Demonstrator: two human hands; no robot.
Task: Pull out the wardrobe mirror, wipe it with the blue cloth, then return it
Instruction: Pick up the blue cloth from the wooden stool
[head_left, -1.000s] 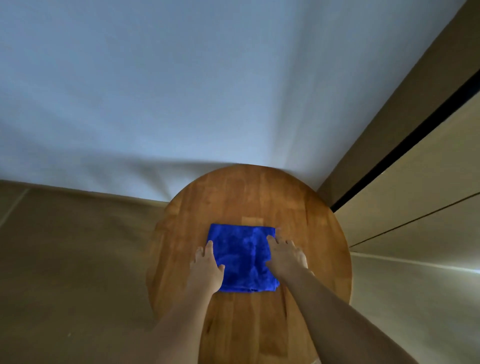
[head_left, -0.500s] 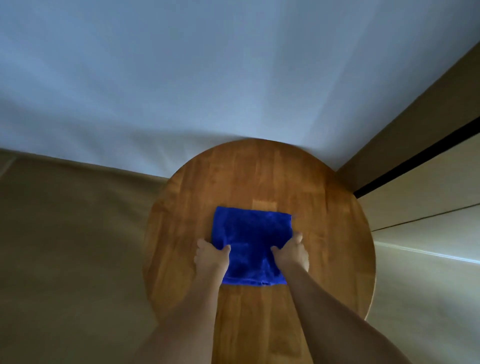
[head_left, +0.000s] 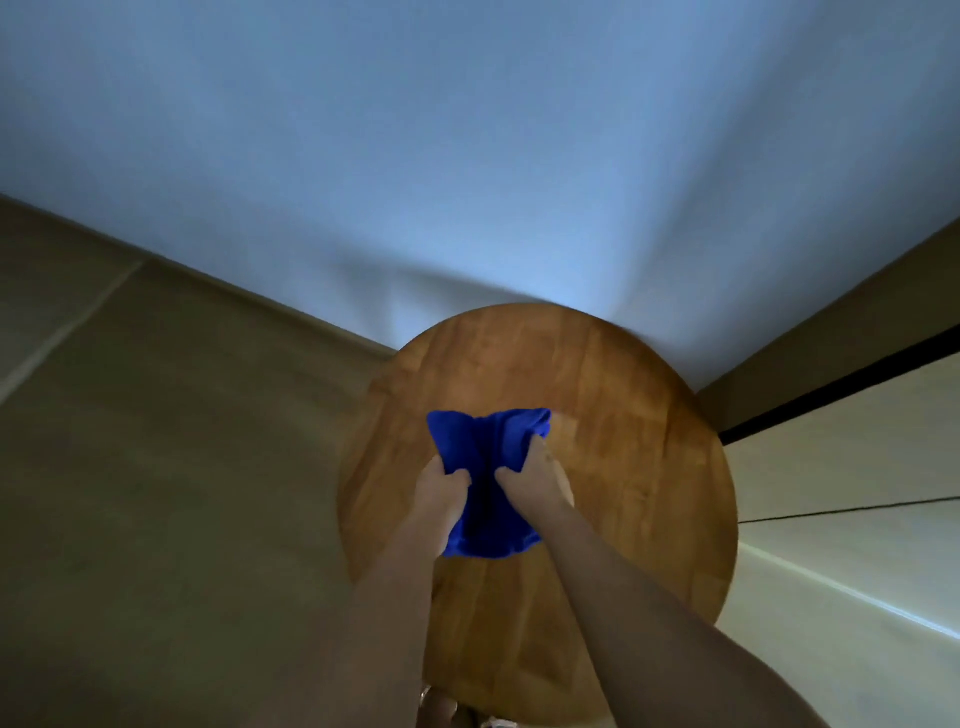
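Your left hand (head_left: 441, 486) pinches the blue cloth (head_left: 488, 478) at its left edge, thumb on top and fingers curled under, as far as the blur lets you tell. The cloth runs from that hand across to your right hand (head_left: 535, 480), which grips the opposite edge the same way. It's bunched and sagging btwn the two, its far corners fanned out beyond your knuckles and its near hem hanging toward your wrists. It sits over the round wooden desk (head_left: 623, 467); can't tell if the hem touches the wood or has cleared it.

Handling, as a judgement: the cloth looks light, soft and floppy, prob. plush microfibre, w/ no stiffness at all. It won't slip much and it won't break. It'll droop wherever you don't hold it, so edge or corner grips like these suit opening it out. For wiping, gather it into a pad under one flat palm instead.

No containers in view, so nothing to check inside.

Right of your right hand, past the desk rim, pale wardrobe panels (head_left: 857, 457) stand w/ a dark gap btwn them. The mirror isn't visible; presumably it's in there, and glass is heavy and fragile, so take it by the frame w/ a free hand.
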